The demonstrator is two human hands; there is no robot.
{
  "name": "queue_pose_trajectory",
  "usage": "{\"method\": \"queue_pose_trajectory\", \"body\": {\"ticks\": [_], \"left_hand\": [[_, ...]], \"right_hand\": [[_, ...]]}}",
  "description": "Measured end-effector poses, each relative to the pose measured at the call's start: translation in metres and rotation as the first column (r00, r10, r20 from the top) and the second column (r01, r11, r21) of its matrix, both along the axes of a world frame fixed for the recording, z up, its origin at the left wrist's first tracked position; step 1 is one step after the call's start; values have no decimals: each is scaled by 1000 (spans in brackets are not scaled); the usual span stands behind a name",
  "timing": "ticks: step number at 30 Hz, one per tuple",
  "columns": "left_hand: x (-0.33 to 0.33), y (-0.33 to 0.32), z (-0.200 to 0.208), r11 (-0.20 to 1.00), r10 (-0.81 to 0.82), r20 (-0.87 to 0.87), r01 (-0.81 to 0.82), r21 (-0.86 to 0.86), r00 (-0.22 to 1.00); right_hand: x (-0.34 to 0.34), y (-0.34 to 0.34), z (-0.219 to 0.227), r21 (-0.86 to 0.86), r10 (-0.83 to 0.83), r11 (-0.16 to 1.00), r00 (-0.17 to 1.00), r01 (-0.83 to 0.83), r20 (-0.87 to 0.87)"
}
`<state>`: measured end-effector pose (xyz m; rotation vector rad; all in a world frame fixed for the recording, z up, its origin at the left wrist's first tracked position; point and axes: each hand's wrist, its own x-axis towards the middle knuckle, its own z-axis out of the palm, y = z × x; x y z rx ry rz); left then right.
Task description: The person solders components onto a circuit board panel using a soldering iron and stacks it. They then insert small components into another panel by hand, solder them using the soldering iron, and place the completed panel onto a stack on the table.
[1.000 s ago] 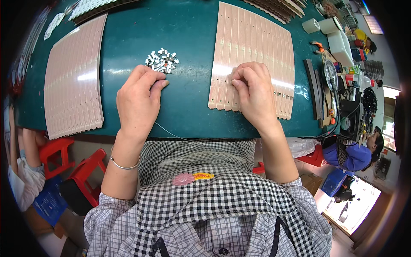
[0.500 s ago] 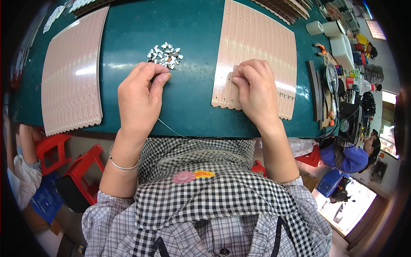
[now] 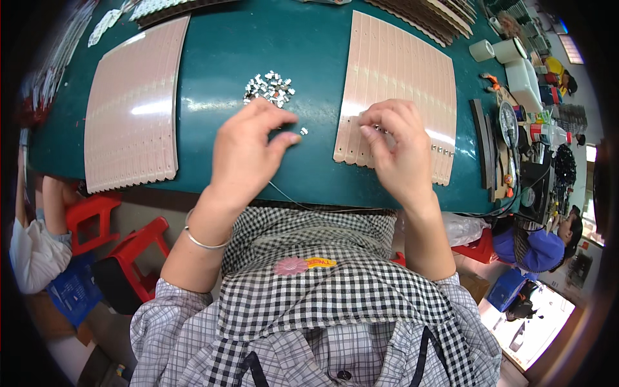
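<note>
My left hand point(image 3: 248, 151) is over the green table, with thumb and forefinger apart. Just right of its thumb tip is a small white connector-like part point(image 3: 304, 131); it looks apart from the fingers. Beyond this hand lies a loose pile of similar small white parts point(image 3: 274, 85). My right hand point(image 3: 403, 145) is above the right-hand panel of joined pinkish-tan strips point(image 3: 393, 71). Its thumb and forefinger curl together near the panel's left side, and what they hold, if anything, cannot be made out. Several small parts point(image 3: 442, 151) sit in a row on this panel, partly covered by the hand.
Another strip panel point(image 3: 135, 103) lies on the left of the table point(image 3: 219, 138). Stacked panels point(image 3: 425, 16) stand at the back. Dark bars point(image 3: 483, 148), white rolls point(image 3: 509, 49) and a bottle point(image 3: 547, 133) crowd the right edge. Red stools point(image 3: 138, 258) and other people are nearby.
My left hand has moved right from beside the pile, and its pinch has opened. A small part now shows by its thumb. My right hand stays over the panel; the whole view has shifted slightly.
</note>
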<state>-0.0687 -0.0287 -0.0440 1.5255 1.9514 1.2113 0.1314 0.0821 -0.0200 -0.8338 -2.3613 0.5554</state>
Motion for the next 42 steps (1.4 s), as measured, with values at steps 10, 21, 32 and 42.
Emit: {"method": "queue_pose_trajectory", "body": {"ticks": [10, 21, 32, 42], "left_hand": [[20, 16, -10, 998, 14, -124, -6, 65, 992], [47, -8, 11, 981, 28, 949, 174, -87, 315], [-16, -5, 12, 979, 200, -158, -190, 74, 967], [-20, 4, -6, 983, 184, -192, -178, 49, 964]], "right_hand": [[-16, -19, -5, -85, 58, 994, 995, -65, -80], [-15, -27, 6, 87, 148, 988, 956, -130, -255], [4, 16, -5, -73, -75, 995, 996, 72, -42], [-1, 15, -18, 76, -36, 997, 994, 29, 101]]}}
